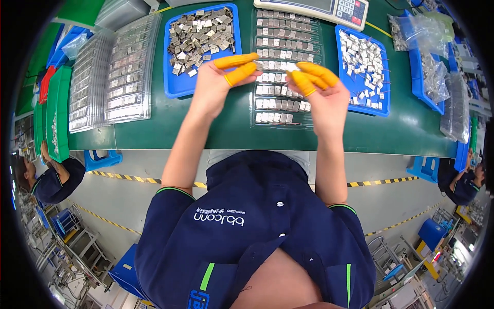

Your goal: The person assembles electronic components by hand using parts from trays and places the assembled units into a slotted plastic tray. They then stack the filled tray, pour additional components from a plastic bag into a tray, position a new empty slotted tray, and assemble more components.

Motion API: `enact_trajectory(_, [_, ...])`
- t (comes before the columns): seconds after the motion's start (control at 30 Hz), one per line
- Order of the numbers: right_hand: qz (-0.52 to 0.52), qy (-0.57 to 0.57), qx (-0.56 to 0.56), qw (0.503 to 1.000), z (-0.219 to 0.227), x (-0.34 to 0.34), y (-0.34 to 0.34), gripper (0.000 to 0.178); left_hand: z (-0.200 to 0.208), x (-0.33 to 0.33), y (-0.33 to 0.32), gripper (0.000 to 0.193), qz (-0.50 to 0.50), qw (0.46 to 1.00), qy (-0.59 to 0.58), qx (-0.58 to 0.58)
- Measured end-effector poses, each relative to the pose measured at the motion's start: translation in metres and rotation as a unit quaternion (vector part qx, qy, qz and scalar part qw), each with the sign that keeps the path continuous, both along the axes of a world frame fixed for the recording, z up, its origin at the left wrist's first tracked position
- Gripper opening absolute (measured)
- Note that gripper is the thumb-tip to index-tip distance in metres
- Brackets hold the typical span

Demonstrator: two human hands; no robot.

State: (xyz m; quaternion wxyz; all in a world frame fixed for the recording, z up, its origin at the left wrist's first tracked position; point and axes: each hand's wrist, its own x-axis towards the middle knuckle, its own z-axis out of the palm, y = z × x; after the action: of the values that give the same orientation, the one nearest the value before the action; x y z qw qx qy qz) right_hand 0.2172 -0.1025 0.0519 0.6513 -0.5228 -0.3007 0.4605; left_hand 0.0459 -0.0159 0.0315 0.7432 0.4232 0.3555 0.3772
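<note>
My left hand [218,80] wears orange finger cots and pinches a small metal part [258,64] between thumb and forefinger. My right hand [321,85], also with orange finger cots, pinches another small metal piece [292,68]. Both hands hover close together over a clear plastic tray [309,121] with rows of small silver parts. A blue bin [177,85] heaped with flat silver metal parts lies just left of my left hand. Another blue bin [383,108] with white-and-silver parts lies right of my right hand.
Stacked clear trays of parts [110,72] lie at the left of the green bench [206,131]. A weighing scale [329,7] stands at the back. Plastic bags of parts [432,62] fill a blue bin at the right. Green bins [56,113] sit at the far left. Seated people work on both sides.
</note>
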Motion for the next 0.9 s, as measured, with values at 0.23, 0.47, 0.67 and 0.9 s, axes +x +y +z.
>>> enact_trajectory(0.23, [0.023,0.007,-0.007,1.000,0.005,-0.013,-0.003,0.023,0.008,0.010,-0.026,0.027,0.004,0.995,-0.096,-0.037])
enact_trajectory(0.47, [0.057,-0.277,-0.033,0.959,0.010,0.001,-0.014,0.019,0.011,0.012,-0.035,0.024,-0.006,0.998,0.034,0.052])
enact_trajectory(0.67, [0.129,-0.083,-0.034,0.988,0.003,0.019,-0.014,0.023,0.018,0.014,-0.040,0.024,-0.083,0.996,-0.028,-0.027])
enact_trajectory(0.9, [0.110,0.007,-0.019,0.994,-0.003,0.015,-0.029,0.020,0.013,0.023,-0.050,0.024,-0.105,0.994,-0.019,-0.030])
